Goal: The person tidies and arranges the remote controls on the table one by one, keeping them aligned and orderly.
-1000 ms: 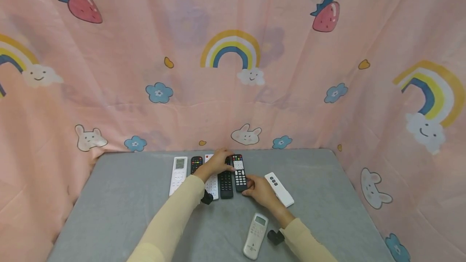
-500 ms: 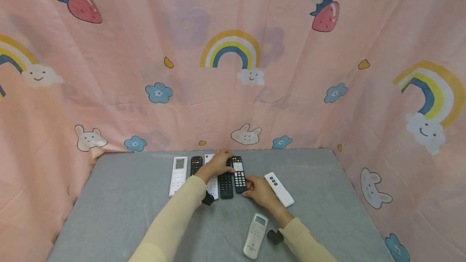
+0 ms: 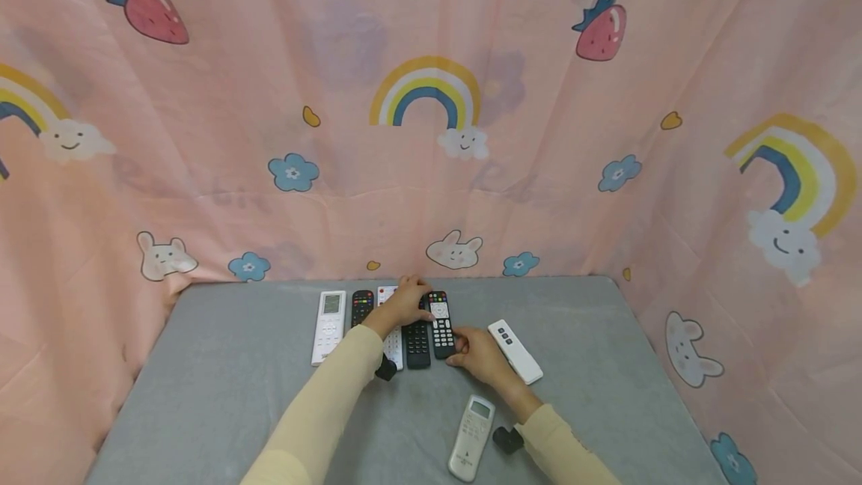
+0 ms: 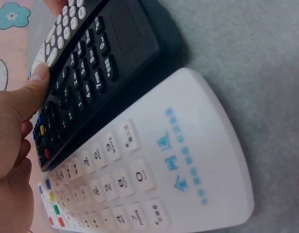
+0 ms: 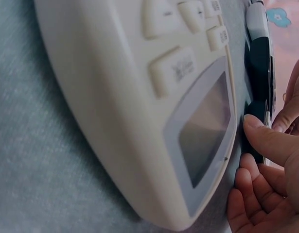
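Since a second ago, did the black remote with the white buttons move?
Hardly: the black remote still lies beside the all-black remote, both hands on it. Every thing in the head view shifted equally, so that looks like camera motion.

1. Both arms in pale yellow sleeves reach forward from the bottom edge and angle in toward each other.
2. Left hand (image 3: 402,305) is the farther one, palm down, fingers loosely bent and draped forward. In the left wrist view its thumb (image 4: 36,80) sticks out straight, pressing sideways.
3. Right hand (image 3: 480,355) sits nearer, just right of the left, knuckles up, fingers pointing left.
4. Right wrist view: thumb (image 5: 266,138) extended, the other fingers (image 5: 251,194) curled loosely beneath it.
5. The hands are close but not touching.
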Demonstrator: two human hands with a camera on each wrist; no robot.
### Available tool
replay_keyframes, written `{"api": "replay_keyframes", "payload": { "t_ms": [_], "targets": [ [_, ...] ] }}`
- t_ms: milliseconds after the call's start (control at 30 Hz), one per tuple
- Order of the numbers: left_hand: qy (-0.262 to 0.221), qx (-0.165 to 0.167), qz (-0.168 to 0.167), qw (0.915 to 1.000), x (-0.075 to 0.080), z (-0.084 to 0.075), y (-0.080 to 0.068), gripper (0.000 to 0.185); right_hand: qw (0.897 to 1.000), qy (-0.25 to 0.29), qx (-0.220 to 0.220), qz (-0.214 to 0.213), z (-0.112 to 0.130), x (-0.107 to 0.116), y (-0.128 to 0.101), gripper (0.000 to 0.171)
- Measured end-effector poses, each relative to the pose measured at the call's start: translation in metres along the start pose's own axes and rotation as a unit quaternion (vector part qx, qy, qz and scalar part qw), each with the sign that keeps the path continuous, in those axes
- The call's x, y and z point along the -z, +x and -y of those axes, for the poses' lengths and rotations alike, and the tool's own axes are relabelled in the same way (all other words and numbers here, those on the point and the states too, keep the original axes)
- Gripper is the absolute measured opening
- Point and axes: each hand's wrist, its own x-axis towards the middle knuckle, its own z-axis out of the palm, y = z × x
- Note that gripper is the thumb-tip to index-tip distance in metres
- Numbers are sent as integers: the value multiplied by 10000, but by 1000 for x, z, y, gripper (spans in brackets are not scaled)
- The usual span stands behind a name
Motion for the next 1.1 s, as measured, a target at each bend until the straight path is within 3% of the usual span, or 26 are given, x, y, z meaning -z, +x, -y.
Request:
{"api": "replay_keyframes", "payload": {
  "t_ms": [400,533,700,833,967,1100],
  "targets": [
    [367,-218,-45,9991,5,-8,-7,65,9999,-37,-127,0,-1,0,-2,59],
    [349,-320,-195,9987,9,-13,-9,65,9999,39,-101,-7,1,3,-6,62],
    [-47,-673,-528,9963,13,-25,-14,63,9995,263,-127,-105,3,12,-17,59],
    [-366,-1184,-627,9903,10,-42,-25,58,9986,376,-193,-327,-1,23,-27,53],
    [-292,-1582,-665,9847,-1,-58,-39,52,9957,583,-209,-686,-9,41,-36,48],
    [-231,-1753,-590,9825,-17,-70,-46,49,9922,630,-260,-1045,-22,58,-45,46]
  ]
}}
